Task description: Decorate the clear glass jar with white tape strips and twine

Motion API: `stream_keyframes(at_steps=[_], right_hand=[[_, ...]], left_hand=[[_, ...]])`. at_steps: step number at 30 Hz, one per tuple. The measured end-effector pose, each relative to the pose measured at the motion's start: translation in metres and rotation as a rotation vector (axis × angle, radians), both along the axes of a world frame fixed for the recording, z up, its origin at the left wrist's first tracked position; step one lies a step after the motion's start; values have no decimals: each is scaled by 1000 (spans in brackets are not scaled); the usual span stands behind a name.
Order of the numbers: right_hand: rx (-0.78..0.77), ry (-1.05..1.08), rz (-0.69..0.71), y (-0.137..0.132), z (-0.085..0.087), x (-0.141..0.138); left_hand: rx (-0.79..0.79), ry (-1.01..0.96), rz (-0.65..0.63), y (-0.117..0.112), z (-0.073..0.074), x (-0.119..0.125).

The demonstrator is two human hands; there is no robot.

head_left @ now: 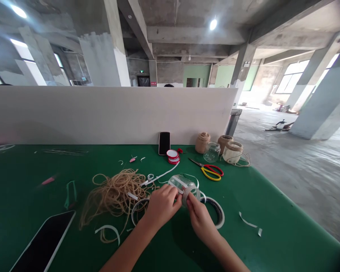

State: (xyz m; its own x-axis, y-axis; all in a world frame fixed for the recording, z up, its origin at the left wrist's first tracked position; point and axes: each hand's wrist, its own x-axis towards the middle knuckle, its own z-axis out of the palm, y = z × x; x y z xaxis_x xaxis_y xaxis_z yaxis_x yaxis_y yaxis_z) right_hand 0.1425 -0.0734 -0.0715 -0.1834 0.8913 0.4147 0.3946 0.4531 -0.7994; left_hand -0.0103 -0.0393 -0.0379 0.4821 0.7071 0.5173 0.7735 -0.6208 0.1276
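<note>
A small clear glass jar [184, 185] lies on its side on the green table [266, 234], held between both hands. My left hand [161, 206] grips its near left side with curled fingers. My right hand [198, 215] pinches the jar's right side, fingertips on a strip of white tape [179, 183] stuck across the glass. A long white tape strip [161, 176] trails from the jar toward a red-and-white tape roll [172, 155]. A tangle of tan twine [116, 194] lies just left of my hands.
Red-and-yellow scissors [211, 170] lie behind the jar. Twine-wrapped jars [232, 152], a bare glass jar [211, 152] and a twine spool [202, 142] stand at the back right. A phone [164, 142] leans on the white partition [102, 113]. A tablet [42, 243] lies near left. Rings [215, 211] flank my hands.
</note>
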Motion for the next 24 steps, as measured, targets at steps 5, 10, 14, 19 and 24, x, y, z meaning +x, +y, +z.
stream_keyframes(at_steps=[5, 10, 14, 19, 24], right_hand=[[-6, 4, 12, 0, 1, 0], [-2, -39, -4, 0, -5, -1], [-3, -43, -10, 0, -6, -1], [8, -37, 16, -2, -2, -3], [14, -10, 28, -3, 0, -5]], left_hand=[[153, -6, -28, -3, 2, 1], [242, 65, -62, -4, 0, 1], [294, 87, -53, -4, 0, 2], [319, 87, -24, -5, 1, 5], [258, 16, 61, -3, -1, 8]])
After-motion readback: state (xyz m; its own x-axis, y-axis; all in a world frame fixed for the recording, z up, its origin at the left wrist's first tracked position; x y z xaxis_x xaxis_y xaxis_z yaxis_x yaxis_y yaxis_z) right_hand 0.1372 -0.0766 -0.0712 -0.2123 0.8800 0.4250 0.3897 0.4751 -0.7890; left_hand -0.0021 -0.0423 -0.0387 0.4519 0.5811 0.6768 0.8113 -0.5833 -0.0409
